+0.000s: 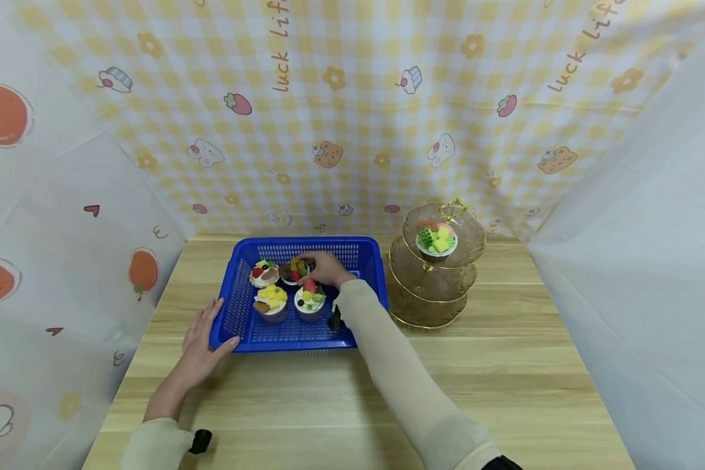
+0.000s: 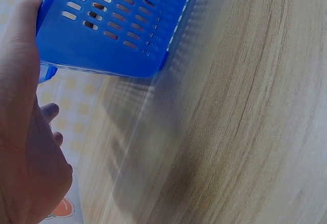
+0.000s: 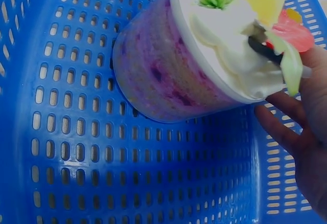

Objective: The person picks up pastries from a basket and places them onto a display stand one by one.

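Note:
A blue plastic basket (image 1: 296, 346) holds several dessert cups. My left hand (image 1: 198, 339) rests at its near left corner, fingers along the left side and thumb over the front rim. My right hand (image 1: 327, 269) reaches inside and grips the back dessert cup (image 1: 294, 269) with a dark brown and fruit topping, which the hand partly covers. In front of it stands a cup with white cream and fruit (image 3: 158, 65). A cup topped with yellow cubes (image 1: 271, 301) and another with red fruit and cream (image 1: 264, 274) stand to the left.
Right of the basket rises a three-tier amber stand with gold rims (image 1: 429, 312). One dessert cup (image 1: 437, 240) sits on its top tier. A wooden table (image 1: 305, 418) carries everything. Printed cloth (image 1: 358, 117) hangs behind, with pale sheets at both sides.

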`<state>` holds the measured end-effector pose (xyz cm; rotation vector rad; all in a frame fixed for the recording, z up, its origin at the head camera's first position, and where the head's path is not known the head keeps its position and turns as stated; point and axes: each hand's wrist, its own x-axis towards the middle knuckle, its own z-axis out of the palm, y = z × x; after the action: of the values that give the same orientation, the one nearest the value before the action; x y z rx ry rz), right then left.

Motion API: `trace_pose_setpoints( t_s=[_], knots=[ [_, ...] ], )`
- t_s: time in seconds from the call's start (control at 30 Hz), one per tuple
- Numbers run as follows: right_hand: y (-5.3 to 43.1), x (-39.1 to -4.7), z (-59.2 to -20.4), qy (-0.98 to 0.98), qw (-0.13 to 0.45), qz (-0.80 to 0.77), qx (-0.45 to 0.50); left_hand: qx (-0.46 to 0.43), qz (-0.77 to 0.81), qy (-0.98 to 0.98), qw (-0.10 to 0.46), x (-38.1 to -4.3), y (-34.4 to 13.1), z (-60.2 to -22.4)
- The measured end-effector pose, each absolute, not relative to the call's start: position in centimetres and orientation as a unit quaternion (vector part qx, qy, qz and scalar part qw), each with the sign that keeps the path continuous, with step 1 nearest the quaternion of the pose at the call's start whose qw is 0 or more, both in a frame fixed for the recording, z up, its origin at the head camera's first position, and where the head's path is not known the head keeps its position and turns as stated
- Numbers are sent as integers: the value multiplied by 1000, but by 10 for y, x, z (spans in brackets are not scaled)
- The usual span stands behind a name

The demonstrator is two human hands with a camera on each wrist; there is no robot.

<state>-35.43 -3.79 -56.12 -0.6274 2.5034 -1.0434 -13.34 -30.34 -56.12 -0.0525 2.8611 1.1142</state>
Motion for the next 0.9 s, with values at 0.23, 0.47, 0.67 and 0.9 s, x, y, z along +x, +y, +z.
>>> trace_pose_setpoints(
  t_s=[0.23,0.47,0.67,0.9],
  knots=[
    [-32,-356,-555,865,180,-419,-210,-17,362,931,37,-134,-304,-561],
    [-25,-355,-534,857,176,-435,-215,-19,364,930,43,-134,-303,-559],
    [-20,-348,-507,850,152,-444,-239,-15,366,930,37,-136,-304,-559],
    [-11,-336,-477,849,126,-450,-247,-12,369,929,38,-135,-303,-559]
  ],
)
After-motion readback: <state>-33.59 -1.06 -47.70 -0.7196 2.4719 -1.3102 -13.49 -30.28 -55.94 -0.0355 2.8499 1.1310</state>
